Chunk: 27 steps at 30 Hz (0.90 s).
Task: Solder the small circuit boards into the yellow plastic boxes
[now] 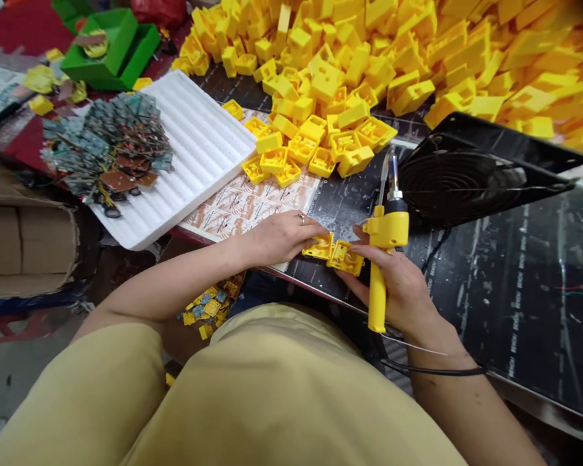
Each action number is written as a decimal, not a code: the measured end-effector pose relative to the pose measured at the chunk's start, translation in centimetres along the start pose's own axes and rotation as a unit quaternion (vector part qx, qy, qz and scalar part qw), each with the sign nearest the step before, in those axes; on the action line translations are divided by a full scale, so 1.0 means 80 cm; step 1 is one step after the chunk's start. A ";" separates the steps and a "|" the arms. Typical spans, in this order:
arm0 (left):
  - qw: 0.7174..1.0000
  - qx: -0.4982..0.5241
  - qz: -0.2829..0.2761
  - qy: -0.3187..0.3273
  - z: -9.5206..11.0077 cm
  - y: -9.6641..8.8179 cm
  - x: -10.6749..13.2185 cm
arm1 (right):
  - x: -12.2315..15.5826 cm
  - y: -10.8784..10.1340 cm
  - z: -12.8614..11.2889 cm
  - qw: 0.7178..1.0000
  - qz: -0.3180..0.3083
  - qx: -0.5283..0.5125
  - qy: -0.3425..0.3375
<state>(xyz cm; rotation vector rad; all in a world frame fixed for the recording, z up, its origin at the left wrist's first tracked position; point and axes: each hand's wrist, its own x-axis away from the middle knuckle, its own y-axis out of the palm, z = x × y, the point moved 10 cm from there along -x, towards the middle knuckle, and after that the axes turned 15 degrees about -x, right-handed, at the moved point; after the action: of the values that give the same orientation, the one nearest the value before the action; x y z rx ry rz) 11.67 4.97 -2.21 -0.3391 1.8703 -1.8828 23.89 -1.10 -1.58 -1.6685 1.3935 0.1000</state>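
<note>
My left hand point(284, 236) pinches a small open yellow plastic case half point(319, 246) just above the table's front edge. Right beside it is a second yellow case half point(346, 257), with small parts inside that I cannot make out. My right hand point(401, 278) has its fingertips on that second half. The same hand also holds a yellow soldering gun point(388, 230), whose metal tip and feed tube point away from me. A thin strand of solder wire and a black cable trail from the handle past my wrist.
Loose yellow plastic cases point(320, 77) are heaped across the back. A black fan point(461, 178) stands to the right. On the left, wired circuit boards point(114, 139) pile on a white foam sheet point(199, 139), near green boxes point(104, 48). Below, a cardboard box point(26, 243) lies left of more yellow pieces point(211, 304).
</note>
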 end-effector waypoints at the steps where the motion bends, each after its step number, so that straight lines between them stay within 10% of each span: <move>1: 1.000 -0.007 0.018 -0.023 -0.012 -0.004 -0.002 | 0.000 0.000 -0.002 1.000 -0.002 -0.003 -0.005; 8: 0.925 -0.123 0.042 -0.357 -0.164 -0.020 0.013 | -0.001 0.001 -0.006 1.000 0.004 -0.008 -0.020; 13: 0.971 -0.089 0.047 -0.216 -0.101 0.011 -0.022 | -0.001 0.004 -0.003 1.000 0.005 -0.010 -0.022; 17: 0.982 -0.066 0.134 -0.117 -0.074 -0.022 -0.035 | -0.002 0.005 -0.003 1.000 0.006 -0.005 -0.027; 22: 0.914 -0.179 0.004 -0.363 -0.243 -0.081 -0.028 | -0.004 0.003 -0.005 0.999 0.013 0.004 -0.031; 27: 0.843 -0.142 -0.195 -0.481 -0.383 -0.064 -0.007 | -0.007 0.002 -0.005 0.999 0.025 0.015 -0.033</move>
<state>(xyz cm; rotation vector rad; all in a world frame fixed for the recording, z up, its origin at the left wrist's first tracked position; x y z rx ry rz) -3.43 31.84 1.60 -1.5350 1.3731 -1.1976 23.36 -0.95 -1.08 -1.5911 1.3815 0.1606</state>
